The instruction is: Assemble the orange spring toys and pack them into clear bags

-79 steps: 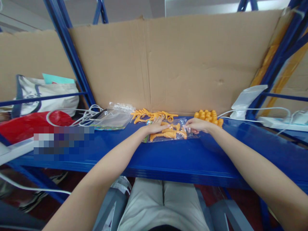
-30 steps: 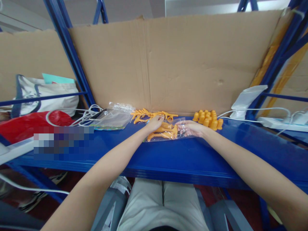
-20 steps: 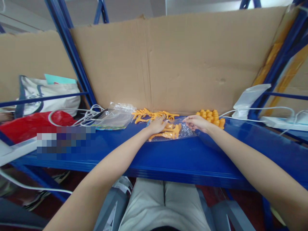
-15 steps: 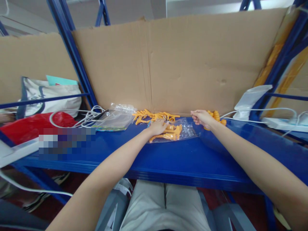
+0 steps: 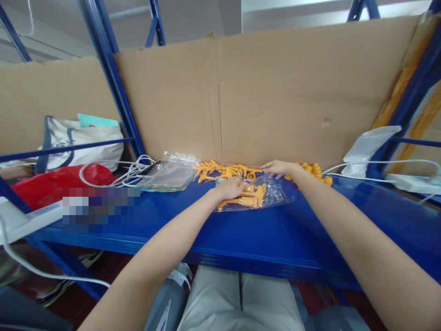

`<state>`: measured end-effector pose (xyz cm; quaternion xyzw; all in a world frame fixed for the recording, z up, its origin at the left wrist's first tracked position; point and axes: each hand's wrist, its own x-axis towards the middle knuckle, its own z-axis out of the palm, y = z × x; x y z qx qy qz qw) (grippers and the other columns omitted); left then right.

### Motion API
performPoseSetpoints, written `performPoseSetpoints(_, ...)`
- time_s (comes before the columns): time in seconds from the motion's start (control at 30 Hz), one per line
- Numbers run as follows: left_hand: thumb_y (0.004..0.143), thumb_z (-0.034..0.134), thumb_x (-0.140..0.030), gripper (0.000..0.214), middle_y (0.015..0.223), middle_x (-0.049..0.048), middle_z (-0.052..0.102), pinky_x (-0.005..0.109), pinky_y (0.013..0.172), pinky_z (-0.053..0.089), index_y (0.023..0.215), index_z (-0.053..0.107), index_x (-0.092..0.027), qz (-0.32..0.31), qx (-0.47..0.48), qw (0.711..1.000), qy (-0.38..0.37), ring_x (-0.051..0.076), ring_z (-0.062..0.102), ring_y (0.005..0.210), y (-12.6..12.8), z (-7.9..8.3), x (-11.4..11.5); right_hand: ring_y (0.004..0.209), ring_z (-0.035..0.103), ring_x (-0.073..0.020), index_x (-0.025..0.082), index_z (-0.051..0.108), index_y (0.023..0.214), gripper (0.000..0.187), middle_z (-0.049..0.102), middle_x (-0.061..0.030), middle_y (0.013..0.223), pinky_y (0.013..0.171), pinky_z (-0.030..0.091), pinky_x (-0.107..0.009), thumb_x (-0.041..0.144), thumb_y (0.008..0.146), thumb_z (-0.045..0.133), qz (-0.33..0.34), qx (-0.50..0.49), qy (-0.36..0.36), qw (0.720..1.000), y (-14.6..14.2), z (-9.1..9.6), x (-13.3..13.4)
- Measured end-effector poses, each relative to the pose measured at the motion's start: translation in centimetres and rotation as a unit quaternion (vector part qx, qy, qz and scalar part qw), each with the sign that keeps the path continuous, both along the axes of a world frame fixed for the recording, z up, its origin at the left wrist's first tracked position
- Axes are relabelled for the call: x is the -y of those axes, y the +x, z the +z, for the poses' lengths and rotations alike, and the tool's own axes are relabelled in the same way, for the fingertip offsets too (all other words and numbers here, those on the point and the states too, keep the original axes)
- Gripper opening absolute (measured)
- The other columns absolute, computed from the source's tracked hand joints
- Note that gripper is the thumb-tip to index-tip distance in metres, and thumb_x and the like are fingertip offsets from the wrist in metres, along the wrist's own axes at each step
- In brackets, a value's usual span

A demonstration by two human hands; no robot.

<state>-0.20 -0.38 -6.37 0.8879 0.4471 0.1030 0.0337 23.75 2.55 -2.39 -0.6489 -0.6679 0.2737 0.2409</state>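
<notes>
My left hand (image 5: 231, 188) lies on a clear plastic bag (image 5: 280, 193), fingers stretched over it, covering its left part. Inside the bag are orange plastic pieces (image 5: 257, 198), some with ridged shafts. Just behind lies a loose group of orange plastic parts (image 5: 229, 171), branched and rod-shaped, with a ring-like piece (image 5: 251, 175) at its right side. My right hand (image 5: 278, 168) reaches in from the right with fingers apart, close to the end of an orange rod; I cannot tell whether it touches. Ridged orange pieces (image 5: 312, 171) sit behind my right wrist.
Flat plastic-wrapped packets (image 5: 168, 174) lie left of the parts, beside white cables (image 5: 132, 171). A red bag (image 5: 69, 184) and a white tote bag (image 5: 82, 142) are farther left. Cardboard (image 5: 275, 92) closes off the back of the blue table (image 5: 248, 239). A white power strip (image 5: 413, 183) is at right.
My right hand has moved left toward the loose orange parts, and its fingers have spread from a closed pose. My left hand stays on the bag. The view has shifted slightly.
</notes>
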Motion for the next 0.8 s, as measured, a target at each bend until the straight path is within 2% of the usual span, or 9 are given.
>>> performPoseSetpoints(0.13,0.094,0.026,-0.044,0.058,0.143,0.0188,0.044,0.033,0.107,0.031,0.135,0.041,-0.006,-0.003,0.007,1.000,0.002,0.026,0.042,0.132,0.0,-0.2,-0.1,0.086,0.066,-0.0205,0.029,0.064,0.120,0.044,0.069,-0.0084,0.109,0.065,0.052,-0.029,0.022,0.076,0.067,0.032,-0.028,-0.010,0.999,-2.5,0.1,-0.5)
performPoseSetpoints(0.23,0.094,0.027,-0.044,0.055,0.140,0.0177,0.048,0.035,0.105,0.033,0.131,0.045,-0.008,-0.009,0.016,1.000,0.006,0.026,0.045,0.129,0.0,-0.3,-0.2,0.086,0.066,-0.0207,0.029,0.069,0.113,0.041,0.070,-0.0063,0.108,0.066,0.052,-0.031,0.017,0.074,0.065,0.059,0.003,0.001,0.998,-4.0,-0.1,-1.6)
performPoseSetpoints(0.33,0.093,0.027,-0.044,0.053,0.140,0.0156,0.049,0.035,0.106,0.033,0.130,0.046,-0.011,-0.010,0.019,1.000,0.010,0.025,0.044,0.131,0.0,-0.4,-0.3,0.082,0.066,-0.0212,0.027,0.074,0.103,0.041,0.072,-0.0052,0.100,0.068,0.052,-0.031,0.012,0.066,0.068,0.078,0.082,0.023,0.993,-4.6,-0.5,-2.7)
performPoseSetpoints(0.47,0.093,0.027,-0.044,0.053,0.141,0.0161,0.048,0.036,0.106,0.032,0.130,0.046,-0.011,-0.001,0.018,1.000,0.009,0.026,0.042,0.132,0.0,-0.4,-0.2,0.088,0.066,-0.0233,0.026,0.074,0.099,0.048,0.072,-0.0045,0.097,0.076,0.051,-0.029,0.009,0.054,0.075,0.120,0.188,0.054,0.973,-4.4,-1.0,-3.2)
performPoseSetpoints(0.57,0.094,0.027,-0.043,0.053,0.141,0.0166,0.048,0.035,0.105,0.033,0.130,0.046,-0.010,0.000,0.016,1.000,0.008,0.026,0.042,0.132,0.1,-0.3,0.0,0.096,0.064,-0.0252,0.026,0.073,0.098,0.046,0.071,-0.0050,0.104,0.080,0.051,-0.030,0.015,0.054,0.080,0.134,0.226,0.058,0.963,-3.8,-1.3,-3.0)
performPoseSetpoints(0.7,0.094,0.026,-0.043,0.054,0.141,0.0178,0.047,0.033,0.104,0.034,0.130,0.045,-0.008,0.001,0.011,1.000,0.011,0.026,0.044,0.131,0.1,-0.2,0.1,0.098,0.064,-0.0262,0.027,0.074,0.091,0.035,0.072,-0.0032,0.099,0.081,0.050,-0.033,0.021,0.057,0.080,0.117,0.256,0.064,0.958,-2.8,-1.6,-2.8)
performPoseSetpoints(0.8,0.094,0.026,-0.042,0.053,0.140,0.0174,0.048,0.034,0.103,0.035,0.130,0.045,-0.009,0.002,0.013,1.000,0.016,0.026,0.044,0.130,0.2,-0.3,0.1,0.092,0.065,-0.0255,0.026,0.073,0.083,0.029,0.073,-0.0030,0.092,0.080,0.050,-0.033,0.017,0.057,0.080,0.096,0.255,0.079,0.959,-2.3,-1.6,-2.6)
